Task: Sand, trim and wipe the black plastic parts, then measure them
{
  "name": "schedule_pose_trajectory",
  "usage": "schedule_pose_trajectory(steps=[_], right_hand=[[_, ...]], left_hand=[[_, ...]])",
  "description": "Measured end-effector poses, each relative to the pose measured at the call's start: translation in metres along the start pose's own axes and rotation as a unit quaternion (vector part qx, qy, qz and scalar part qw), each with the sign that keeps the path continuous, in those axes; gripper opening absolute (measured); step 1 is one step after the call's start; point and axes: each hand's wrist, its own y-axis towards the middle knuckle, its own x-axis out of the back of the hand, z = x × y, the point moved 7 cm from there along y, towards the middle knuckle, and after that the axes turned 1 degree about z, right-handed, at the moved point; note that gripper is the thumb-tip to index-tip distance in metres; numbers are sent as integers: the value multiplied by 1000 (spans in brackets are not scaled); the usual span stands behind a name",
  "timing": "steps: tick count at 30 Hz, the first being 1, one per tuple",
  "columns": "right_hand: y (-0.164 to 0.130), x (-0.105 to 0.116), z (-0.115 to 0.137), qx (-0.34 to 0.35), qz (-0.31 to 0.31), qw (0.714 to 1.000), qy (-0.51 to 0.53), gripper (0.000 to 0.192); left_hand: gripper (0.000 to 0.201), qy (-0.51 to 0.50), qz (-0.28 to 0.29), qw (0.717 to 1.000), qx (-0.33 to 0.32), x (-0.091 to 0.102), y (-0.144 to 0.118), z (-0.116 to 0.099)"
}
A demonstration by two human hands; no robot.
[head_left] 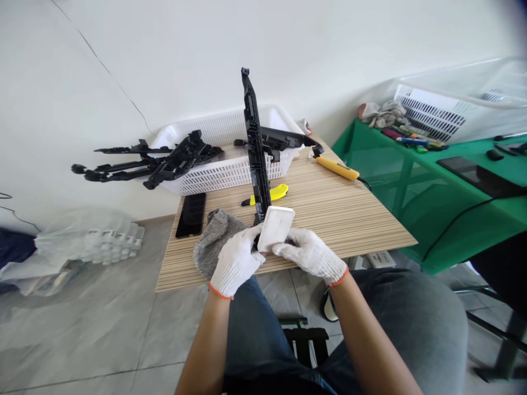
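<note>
My left hand (239,255), in a white knit glove, is closed round the lower end of a long black plastic part (256,142) that stands nearly upright above the table. My right hand (310,253), gloved alike, grips a flat white rectangular block (275,229) by its lower right edge. The block sits against the part's lower end and hides some of it. Just left of my left hand lies a grey cloth (218,236). Behind the black part, a yellow utility knife (272,194) rests on the table.
A white plastic basket (222,174) with several black parts (173,159) stands at the table's back. A black phone (191,215) lies at the left edge, a yellow-handled tool (337,168) at the right. Beside the wooden table (349,219) is a green-covered table (448,164) with gloves, pens and another basket.
</note>
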Motion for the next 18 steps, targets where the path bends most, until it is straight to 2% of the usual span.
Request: schedule_pose_trajectory(steps=[3,6,10,12,14,16,18], right_hand=[[0,4,-1,-2,-34,999,8,34],[-1,1,-2,-5,-12,1000,4,35],[0,5,-1,-5,-38,999,18,33],[0,0,-2,-2,-14,1000,28,31],[0,-1,-8,-34,-21,998,55,31],[-1,3,-17,-77,-65,989,111,36],[-2,3,-19,-86,-71,984,140,39]], left_hand=[[53,-2,0,1000,-5,1,0,-1],[53,1,3,1000,0,1,0,-1],[53,3,3,1000,-4,0,0,-1],[53,6,6,1000,-6,-1,0,0],[51,9,-1,1000,-7,-1,-1,0],[51,11,-8,1000,-7,-1,-1,0],[51,12,-7,1000,-4,0,-1,-1]])
